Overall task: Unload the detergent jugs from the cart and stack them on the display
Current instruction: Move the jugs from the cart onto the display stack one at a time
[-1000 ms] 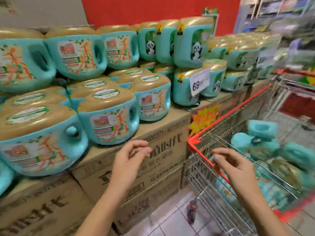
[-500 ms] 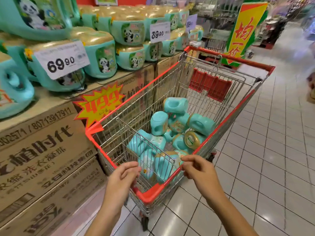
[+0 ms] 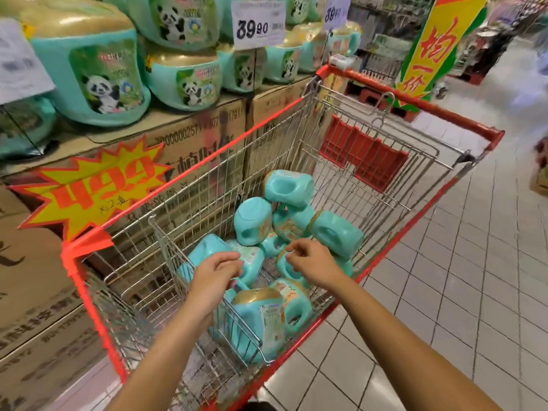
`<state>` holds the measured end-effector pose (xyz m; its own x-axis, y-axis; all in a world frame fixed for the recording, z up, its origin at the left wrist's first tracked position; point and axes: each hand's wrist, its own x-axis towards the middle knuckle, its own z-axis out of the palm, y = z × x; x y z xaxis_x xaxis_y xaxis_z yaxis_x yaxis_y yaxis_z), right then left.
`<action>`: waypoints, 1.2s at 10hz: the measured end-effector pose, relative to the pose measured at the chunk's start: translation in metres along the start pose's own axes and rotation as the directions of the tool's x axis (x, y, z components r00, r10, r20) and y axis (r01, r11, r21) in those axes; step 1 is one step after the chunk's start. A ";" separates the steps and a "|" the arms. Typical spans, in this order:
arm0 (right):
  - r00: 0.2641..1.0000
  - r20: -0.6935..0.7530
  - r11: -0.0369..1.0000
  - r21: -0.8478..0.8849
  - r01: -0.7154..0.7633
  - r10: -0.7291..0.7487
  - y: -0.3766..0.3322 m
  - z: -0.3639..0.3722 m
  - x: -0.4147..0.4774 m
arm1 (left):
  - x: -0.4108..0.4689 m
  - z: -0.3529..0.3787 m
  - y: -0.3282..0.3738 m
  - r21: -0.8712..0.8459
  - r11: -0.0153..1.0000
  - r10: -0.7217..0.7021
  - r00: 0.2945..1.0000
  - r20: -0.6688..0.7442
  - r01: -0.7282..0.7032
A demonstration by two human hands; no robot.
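The display [image 3: 207, 126] takes up my whole left side: cardboard cartons with the stacked jugs [image 3: 89, 69] standing on top, teal with gold caps. The cart [image 3: 189, 169] is parked right against it, red rim just beside the carton faces. In its basket the detergent jugs [image 3: 255, 221] lie in 1 loose heap, roughly 8 of them, tipped on their sides at all angles.

Both hands are down inside the basket, over the near end of that heap. My left hand [image 3: 219, 271] has its fingers loosely curled above the side-lying jug [image 3: 252, 262]. I cannot tell whether the fingertips touch it, and I see nothing gripped. My right hand [image 3: 314, 262] is just beside it, fingers loosely curled too, holding nothing.

As I read it, the side-lying jug's long axis runs roughly left to right, directly below the left hand. That makes the left hand the nearer one, and it is also on the display side, so the lift would go up and leftward.
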<state>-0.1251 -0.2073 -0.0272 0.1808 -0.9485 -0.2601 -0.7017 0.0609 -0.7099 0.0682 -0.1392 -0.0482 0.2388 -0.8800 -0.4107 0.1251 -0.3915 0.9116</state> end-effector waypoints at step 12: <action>0.364 0.903 0.952 -0.128 -0.277 0.227 0.235 0.148 0.195 | 0.144 0.060 -0.198 0.305 0.602 -0.584 0.668 -0.462 0.738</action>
<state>-0.1529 -0.3321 -0.3414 0.5291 -0.0507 -0.8471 -0.8064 0.2807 -0.5205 0.0197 -0.2043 -0.2866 0.5314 -0.2345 -0.8140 -0.0426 -0.9671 0.2508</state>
